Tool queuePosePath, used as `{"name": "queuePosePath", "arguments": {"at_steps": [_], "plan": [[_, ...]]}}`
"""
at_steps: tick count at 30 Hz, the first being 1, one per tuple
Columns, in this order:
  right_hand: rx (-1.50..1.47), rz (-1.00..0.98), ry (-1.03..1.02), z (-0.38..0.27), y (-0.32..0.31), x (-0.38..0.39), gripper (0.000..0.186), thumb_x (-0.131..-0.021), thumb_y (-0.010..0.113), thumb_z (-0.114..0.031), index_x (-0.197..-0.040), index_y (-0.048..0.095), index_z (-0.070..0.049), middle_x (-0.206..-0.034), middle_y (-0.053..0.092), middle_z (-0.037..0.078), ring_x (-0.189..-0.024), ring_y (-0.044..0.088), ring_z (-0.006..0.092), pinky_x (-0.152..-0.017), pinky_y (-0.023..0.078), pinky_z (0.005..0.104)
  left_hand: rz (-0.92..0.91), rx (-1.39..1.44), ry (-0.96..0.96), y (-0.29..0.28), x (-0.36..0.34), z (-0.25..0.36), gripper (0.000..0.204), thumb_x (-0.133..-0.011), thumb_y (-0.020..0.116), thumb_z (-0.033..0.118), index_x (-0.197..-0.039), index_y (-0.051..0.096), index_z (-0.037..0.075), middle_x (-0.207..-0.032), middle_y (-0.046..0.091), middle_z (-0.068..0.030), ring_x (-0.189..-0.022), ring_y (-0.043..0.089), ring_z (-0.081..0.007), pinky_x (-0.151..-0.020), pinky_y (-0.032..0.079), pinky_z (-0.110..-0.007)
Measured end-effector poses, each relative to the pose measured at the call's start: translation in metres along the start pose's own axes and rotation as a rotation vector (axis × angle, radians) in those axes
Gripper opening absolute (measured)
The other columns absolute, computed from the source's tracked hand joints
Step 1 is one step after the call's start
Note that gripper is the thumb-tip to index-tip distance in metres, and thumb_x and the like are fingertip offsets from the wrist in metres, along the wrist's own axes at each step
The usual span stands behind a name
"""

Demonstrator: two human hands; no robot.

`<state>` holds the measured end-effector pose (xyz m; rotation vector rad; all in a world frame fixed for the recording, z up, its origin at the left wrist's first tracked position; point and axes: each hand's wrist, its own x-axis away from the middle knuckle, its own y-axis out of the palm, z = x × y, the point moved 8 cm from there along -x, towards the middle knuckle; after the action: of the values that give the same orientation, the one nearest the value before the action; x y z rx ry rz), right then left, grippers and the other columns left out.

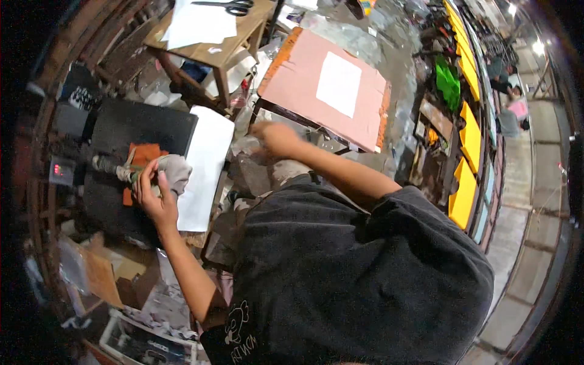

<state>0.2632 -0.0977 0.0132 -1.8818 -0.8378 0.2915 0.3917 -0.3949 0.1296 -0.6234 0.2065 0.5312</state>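
Note:
My left hand [157, 198] is closed around a grey cloth-wrapped bundle [176, 172], its fingers bent over the left side. A greenish wrapped part runs left from the bundle over an orange piece [145, 151] on a black plate [152, 123]. What lies inside the cloth is hidden. Beside the plate lies a long white sheet [207, 152]. My right hand [277, 140] is blurred by motion close to the near left corner of a pink-topped table [292, 79]; its fingers cannot be made out.
A white paper [339, 83] lies on the pink tabletop. At the upper left, a wooden table [237, 45] bears papers and black scissors [228, 6]. Open cardboard boxes [103, 274] stand lower left. Yellow panels [468, 137] and a green bag [448, 84] line the right side.

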Motion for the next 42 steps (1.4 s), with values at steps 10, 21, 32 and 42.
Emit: {"name": "queuePosePath", "arguments": {"at_steps": [10, 21, 32, 42], "plan": [[-1.120, 0.655, 1.125, 0.403, -0.003, 0.219, 0.036, -0.092, 0.065, -0.030, -0.101, 0.063, 0.005, -0.077, 0.064, 0.010, -0.058, 0.064, 0.0186, -0.048, 0.050, 0.0300, -0.328, 0.004, 0.006, 0.195, 0.017, 0.100, 0.019, -0.085, 0.073, 0.010, -0.102, 0.069, 0.002, -0.089, 0.067, -0.0101, -0.080, 0.064, -0.0223, -0.073, 0.051, -0.034], [-1.587, 0.611, 1.218, 0.420, -0.018, 0.228, 0.027, -0.095, 0.058, -0.026, -0.093, 0.060, 0.000, -0.072, 0.062, 0.010, -0.054, 0.059, 0.0188, -0.050, 0.051, 0.0315, -0.607, -0.115, 0.305, 0.437, -0.077, 0.206, 0.022, -0.083, 0.076, 0.017, -0.095, 0.066, 0.002, -0.089, 0.064, -0.0126, -0.081, 0.062, -0.0303, -0.073, 0.051, -0.040], [-1.672, 0.489, 1.199, 0.421, -0.003, 0.213, 0.036, -0.092, 0.065, -0.030, -0.103, 0.061, 0.003, -0.069, 0.063, 0.010, -0.053, 0.059, 0.0156, -0.047, 0.049, 0.0283, -1.163, -0.201, 0.686, 0.656, 0.086, 0.191, 0.055, -0.077, 0.075, 0.024, -0.126, 0.059, 0.008, -0.130, 0.057, -0.0139, -0.121, 0.053, -0.0325, -0.101, 0.043, -0.047], [-0.861, 0.696, 0.968, 0.444, -0.041, 0.230, 0.032, -0.092, 0.065, -0.033, -0.104, 0.065, -0.004, -0.083, 0.066, 0.010, -0.072, 0.064, 0.0247, -0.066, 0.052, 0.0403, -1.077, -0.360, 0.784, 0.679, 0.087, 0.198, 0.042, -0.080, 0.072, 0.024, -0.119, 0.062, 0.013, -0.114, 0.061, -0.0056, -0.107, 0.058, -0.0251, -0.093, 0.041, -0.045]]}}
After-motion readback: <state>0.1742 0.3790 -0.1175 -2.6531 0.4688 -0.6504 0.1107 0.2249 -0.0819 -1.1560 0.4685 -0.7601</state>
